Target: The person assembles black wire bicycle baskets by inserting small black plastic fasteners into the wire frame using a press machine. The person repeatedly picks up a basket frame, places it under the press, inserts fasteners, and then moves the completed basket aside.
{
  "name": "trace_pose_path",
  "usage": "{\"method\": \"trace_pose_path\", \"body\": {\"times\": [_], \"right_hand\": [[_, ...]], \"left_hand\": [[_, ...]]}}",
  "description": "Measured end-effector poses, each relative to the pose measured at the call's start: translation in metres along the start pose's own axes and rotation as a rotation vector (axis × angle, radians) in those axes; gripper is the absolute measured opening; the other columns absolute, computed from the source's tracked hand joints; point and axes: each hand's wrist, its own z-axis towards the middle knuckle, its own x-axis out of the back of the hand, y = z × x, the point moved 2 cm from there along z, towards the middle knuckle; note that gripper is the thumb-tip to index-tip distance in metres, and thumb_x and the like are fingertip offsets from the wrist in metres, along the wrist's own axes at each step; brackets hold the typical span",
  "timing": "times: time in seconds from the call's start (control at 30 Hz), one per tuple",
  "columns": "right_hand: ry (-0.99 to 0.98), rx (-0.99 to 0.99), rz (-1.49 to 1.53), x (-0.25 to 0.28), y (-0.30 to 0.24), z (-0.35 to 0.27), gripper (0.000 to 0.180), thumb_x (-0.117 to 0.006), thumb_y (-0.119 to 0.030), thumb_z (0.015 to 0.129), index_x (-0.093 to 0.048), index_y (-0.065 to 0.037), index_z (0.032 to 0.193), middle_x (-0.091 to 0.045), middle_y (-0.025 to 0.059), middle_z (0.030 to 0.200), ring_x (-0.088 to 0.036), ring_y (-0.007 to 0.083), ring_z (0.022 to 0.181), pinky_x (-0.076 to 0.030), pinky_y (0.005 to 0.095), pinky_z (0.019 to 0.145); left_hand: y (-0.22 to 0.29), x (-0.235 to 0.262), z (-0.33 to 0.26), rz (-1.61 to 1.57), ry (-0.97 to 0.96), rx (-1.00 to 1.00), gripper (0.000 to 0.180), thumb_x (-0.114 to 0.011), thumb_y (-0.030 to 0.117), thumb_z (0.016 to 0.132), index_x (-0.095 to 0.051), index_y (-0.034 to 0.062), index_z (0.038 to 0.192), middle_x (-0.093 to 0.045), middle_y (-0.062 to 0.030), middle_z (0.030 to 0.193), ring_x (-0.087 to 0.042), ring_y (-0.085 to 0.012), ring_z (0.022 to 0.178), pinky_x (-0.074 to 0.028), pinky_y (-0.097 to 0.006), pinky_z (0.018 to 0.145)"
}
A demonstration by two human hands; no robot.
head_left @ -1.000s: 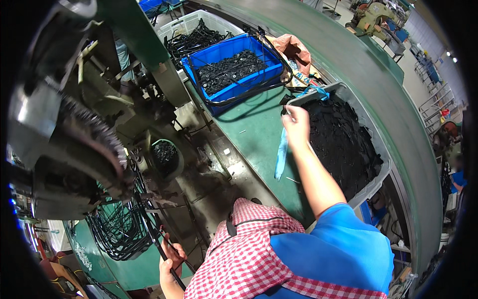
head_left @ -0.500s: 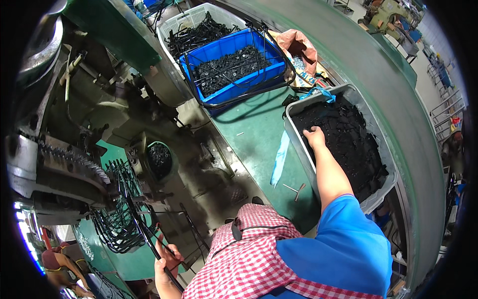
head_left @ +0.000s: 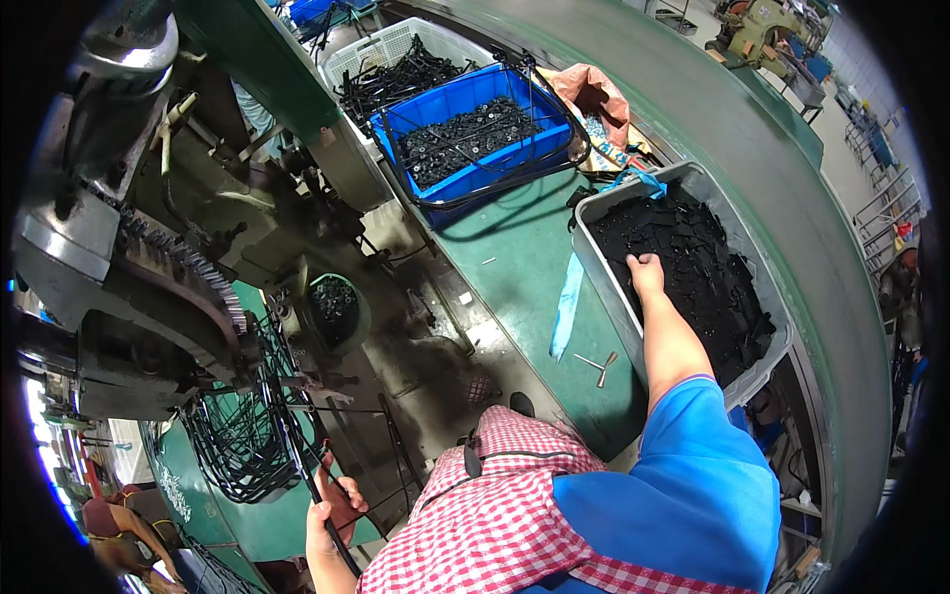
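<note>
My left hand (head_left: 334, 503), at the lower left, is closed round a thin black metal tube frame (head_left: 302, 457) that slants up toward the machine. My right hand (head_left: 645, 271) reaches into a grey plastic bin (head_left: 606, 279) on the right. This bin is heaped with flat black pieces (head_left: 683, 247). The fingers are bent down against the pieces near the bin's left side, and their tips are hidden, so what they pinch cannot be made out. Beyond my left hand, a bundle of similar black tube frames (head_left: 233, 465) hangs over a green surface.
A large press machine (head_left: 129, 287) fills the left. A blue crate (head_left: 445, 193) of small black parts and a white basket (head_left: 346, 54) of black pieces stand at the back. A T-shaped tool (head_left: 601, 370) and a blue strip (head_left: 567, 307) lie on the green table (head_left: 505, 252).
The view has shifted slightly. My right hand has moved a little to the right among the black pieces. My left hand still holds the tube frame in much the same place.
</note>
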Motion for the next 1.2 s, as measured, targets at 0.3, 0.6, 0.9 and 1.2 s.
{"method": "trace_pose_path", "body": {"times": [0.3, 0.6, 0.9, 1.2], "right_hand": [[-0.251, 0.112, -0.674, 0.000, -0.079, -0.031, 0.056, -0.071, -0.025, 0.078, -0.050, -0.015, 0.129, -0.044, 0.0123, 0.133, -0.048, 0.0314, 0.120, -0.043, 0.0410, 0.097], [0.012, 0.154, 0.518, 0.009, -0.083, -0.038, 0.018, -0.055, -0.007, 0.084, -0.061, 0.002, 0.099, -0.065, 0.0133, 0.083, -0.064, 0.0174, 0.081, -0.052, 0.0315, 0.071], [-1.085, 0.358, 0.709, -0.092, -0.267, -0.362, 0.024, -0.064, -0.008, 0.083, -0.059, 0.000, 0.106, -0.056, -0.0002, 0.074, -0.050, 0.0074, 0.056, -0.038, 0.0217, 0.048], [-1.171, 0.445, 0.722, -0.169, -0.340, -0.466, 0.011, -0.063, -0.009, 0.085, -0.058, -0.002, 0.078, -0.054, 0.0034, 0.059, -0.050, 0.0095, 0.044, -0.038, 0.0238, 0.041]], "left_hand": [[0.009, 0.016, -0.007, 0.067, -0.017, 0.044, 0.088, -0.065, 0.050, 0.064, -0.031, 0.0258, 0.142, -0.049, -0.0047, 0.089, -0.049, -0.0171, 0.072, -0.041, -0.032, 0.065], [0.007, 0.016, -0.009, -0.052, -0.063, -0.016, 0.103, -0.072, 0.050, 0.065, -0.021, 0.0103, 0.145, -0.050, -0.0068, 0.088, -0.050, -0.0164, 0.073, -0.042, -0.031, 0.067], [0.002, 0.049, 0.006, -0.038, -0.281, -0.121, 0.090, -0.066, 0.041, 0.076, -0.021, 0.0032, 0.144, -0.053, -0.0069, 0.101, -0.050, -0.0116, 0.079, -0.042, -0.026, 0.071], [-0.003, 0.066, 0.007, 0.035, -0.275, -0.099, 0.088, -0.068, 0.048, 0.073, -0.031, 0.0039, 0.139, -0.051, -0.0016, 0.095, -0.048, -0.0085, 0.077, -0.040, -0.024, 0.069]]}}
